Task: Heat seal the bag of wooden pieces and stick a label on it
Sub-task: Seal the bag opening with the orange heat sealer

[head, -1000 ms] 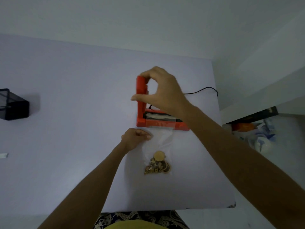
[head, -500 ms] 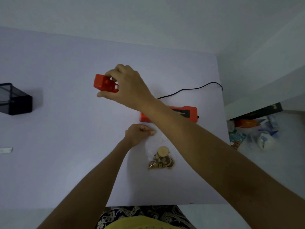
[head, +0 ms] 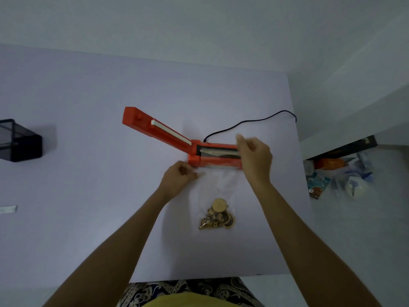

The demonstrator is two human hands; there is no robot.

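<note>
The left hand (head: 177,177) is pinching the clear bag (head: 218,185) beside the open heat sealer (head: 194,147); the blurred right hand (head: 254,158), grip unclear, is hovering over its base. A wrinkled bag mouth risks a leaky seal.

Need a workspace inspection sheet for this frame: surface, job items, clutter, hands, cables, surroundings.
Surface: pale table, matte.
Job's things: orange heat sealer with its arm swung open; clear bag with its top edge at the sealer, wooden pieces bunched at the bottom. Label: a small white strip at the table's left edge, cannot tell what it is.
Clutter: black box far left.
Hands: left hand pinches the bag's left corner; right hand at the bag's right top edge, blurred.
Cables: black cord runs from the sealer off the table's right edge.
Surroundings: packets and bags on the floor at the right.
</note>
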